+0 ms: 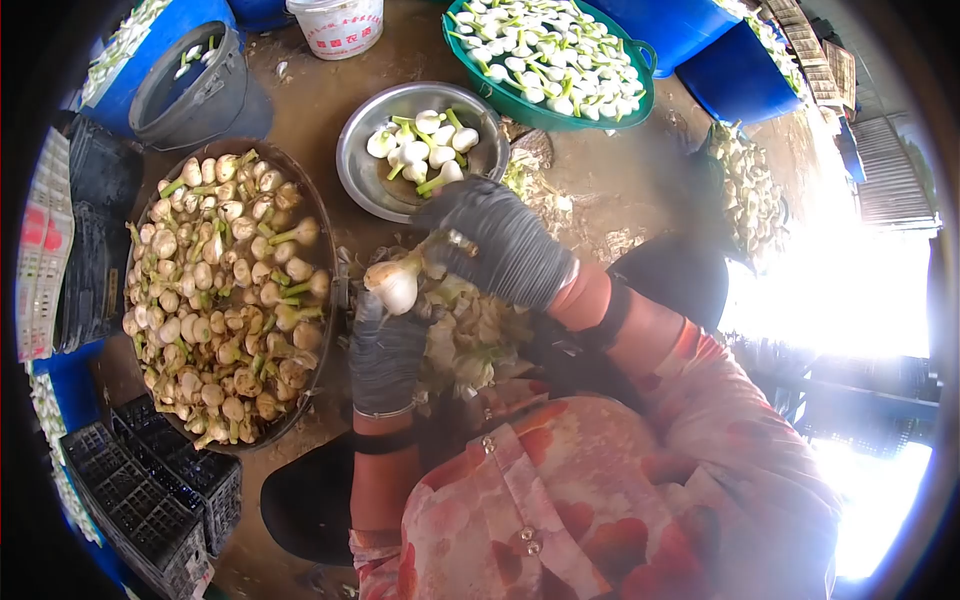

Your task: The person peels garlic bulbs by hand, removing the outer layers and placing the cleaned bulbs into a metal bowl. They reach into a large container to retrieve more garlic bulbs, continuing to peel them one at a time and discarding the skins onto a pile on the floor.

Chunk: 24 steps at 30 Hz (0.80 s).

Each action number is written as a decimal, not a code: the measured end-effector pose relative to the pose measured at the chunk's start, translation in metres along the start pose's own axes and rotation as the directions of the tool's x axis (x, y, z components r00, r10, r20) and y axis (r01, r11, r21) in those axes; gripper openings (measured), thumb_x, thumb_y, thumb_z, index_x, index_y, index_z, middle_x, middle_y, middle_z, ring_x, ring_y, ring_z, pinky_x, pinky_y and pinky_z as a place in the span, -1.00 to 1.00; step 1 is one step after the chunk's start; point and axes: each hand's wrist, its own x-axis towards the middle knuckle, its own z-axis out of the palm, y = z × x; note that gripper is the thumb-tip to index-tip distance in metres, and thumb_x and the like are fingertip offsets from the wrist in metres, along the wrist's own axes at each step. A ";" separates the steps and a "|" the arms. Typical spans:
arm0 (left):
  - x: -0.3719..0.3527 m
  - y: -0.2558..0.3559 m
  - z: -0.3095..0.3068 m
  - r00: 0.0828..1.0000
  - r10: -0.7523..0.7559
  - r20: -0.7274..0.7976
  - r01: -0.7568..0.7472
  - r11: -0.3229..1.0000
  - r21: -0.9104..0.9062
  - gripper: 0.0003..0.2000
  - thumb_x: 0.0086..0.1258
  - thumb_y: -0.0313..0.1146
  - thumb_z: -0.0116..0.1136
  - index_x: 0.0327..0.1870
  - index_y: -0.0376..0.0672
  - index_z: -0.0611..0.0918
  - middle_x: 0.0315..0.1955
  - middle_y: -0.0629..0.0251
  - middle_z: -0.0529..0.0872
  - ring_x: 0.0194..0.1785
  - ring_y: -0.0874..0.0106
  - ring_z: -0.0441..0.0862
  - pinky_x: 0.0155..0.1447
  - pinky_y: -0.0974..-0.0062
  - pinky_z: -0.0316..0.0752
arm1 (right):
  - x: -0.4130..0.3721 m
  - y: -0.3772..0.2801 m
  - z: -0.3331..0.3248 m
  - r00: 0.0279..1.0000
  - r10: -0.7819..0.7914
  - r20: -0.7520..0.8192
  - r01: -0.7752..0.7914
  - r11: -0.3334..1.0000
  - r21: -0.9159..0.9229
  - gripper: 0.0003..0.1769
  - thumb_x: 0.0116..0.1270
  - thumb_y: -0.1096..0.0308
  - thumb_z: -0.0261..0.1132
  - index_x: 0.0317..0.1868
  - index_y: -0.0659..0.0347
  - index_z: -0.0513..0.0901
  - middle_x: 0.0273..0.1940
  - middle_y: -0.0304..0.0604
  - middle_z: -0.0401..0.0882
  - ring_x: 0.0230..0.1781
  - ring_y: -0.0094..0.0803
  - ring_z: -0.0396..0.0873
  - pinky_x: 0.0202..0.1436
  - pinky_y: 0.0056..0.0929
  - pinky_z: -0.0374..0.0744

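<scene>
While L hand [385, 350] holds bulb [395, 285], bucket [340, 25] txt is illegible.

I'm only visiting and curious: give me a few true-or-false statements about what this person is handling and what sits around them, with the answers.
1. Both hands wear dark gloves. True: the left hand and the right hand are both gloved.
2. The left hand holds a bulb. True; the right hand is at its stalk end.
3. The metal bowl is empty. False: it holds several white bulbs with green stalks.
4. The green basket is full of red tomatoes. False: it is filled with white bulbs with green stalks.
5. The basin on the left is heaped with bulbs. True.
</scene>
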 end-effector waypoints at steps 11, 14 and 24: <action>-0.009 0.004 0.032 0.985 0.168 0.035 -0.145 0.706 0.693 -0.41 0.36 -0.15 0.32 0.33 -0.23 0.43 0.05 0.25 0.57 0.03 0.49 0.54 0.11 0.50 0.53 | -0.007 -0.010 0.015 0.924 0.229 0.306 -0.216 0.973 -0.078 -0.83 0.23 0.24 0.37 -0.26 0.13 0.71 -0.34 -0.06 0.66 -0.15 -0.15 0.66 0.24 -0.10 0.51; -0.008 0.008 0.039 0.993 0.111 0.040 -0.108 0.725 0.680 -0.37 0.35 -0.21 0.31 0.39 -0.25 0.36 0.13 0.16 0.55 0.12 0.39 0.54 0.20 0.45 0.50 | -0.010 -0.005 0.020 0.879 0.386 0.280 -0.431 0.894 0.120 -0.80 0.21 0.32 0.34 -0.21 0.24 0.66 -0.34 0.01 0.67 -0.24 -0.02 0.67 -0.06 -0.17 0.62; -0.003 -0.004 0.024 0.815 0.284 0.505 -0.485 -0.144 0.863 -0.37 0.36 -0.41 0.25 0.41 -0.36 0.30 0.23 -0.03 0.52 0.28 0.21 0.52 0.35 0.28 0.46 | -0.011 0.016 0.035 0.696 0.519 0.496 -0.638 0.764 0.096 -0.75 0.31 0.27 0.33 -0.14 0.30 0.66 -0.30 0.03 0.68 -0.29 -0.14 0.68 -0.13 -0.28 0.63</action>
